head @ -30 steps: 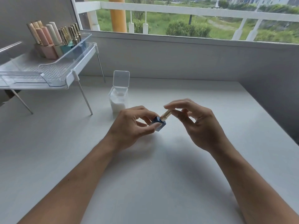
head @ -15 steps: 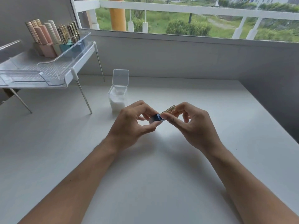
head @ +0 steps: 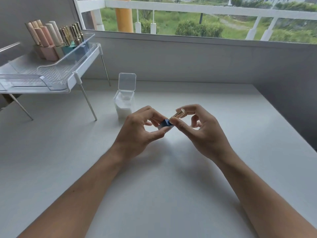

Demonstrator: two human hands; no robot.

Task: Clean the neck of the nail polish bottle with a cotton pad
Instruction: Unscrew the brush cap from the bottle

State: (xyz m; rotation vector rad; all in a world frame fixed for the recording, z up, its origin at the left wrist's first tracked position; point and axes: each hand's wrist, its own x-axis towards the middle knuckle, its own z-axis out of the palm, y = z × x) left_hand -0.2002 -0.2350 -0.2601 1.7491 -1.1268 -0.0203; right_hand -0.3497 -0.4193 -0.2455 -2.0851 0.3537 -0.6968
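Our right hand (head: 202, 129) has regripped the gold cap (head: 178, 114); left hand (head: 137, 133) pinches the blue bottle (head: 166, 123). Cap still on, cotton pads (head: 123, 107) untouched, neck uncleaned.

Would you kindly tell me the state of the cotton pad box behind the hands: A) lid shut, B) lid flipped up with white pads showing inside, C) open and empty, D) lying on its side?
B: the cotton pad box stands upright on the table, its clear hinged lid raised and white pads visible inside.
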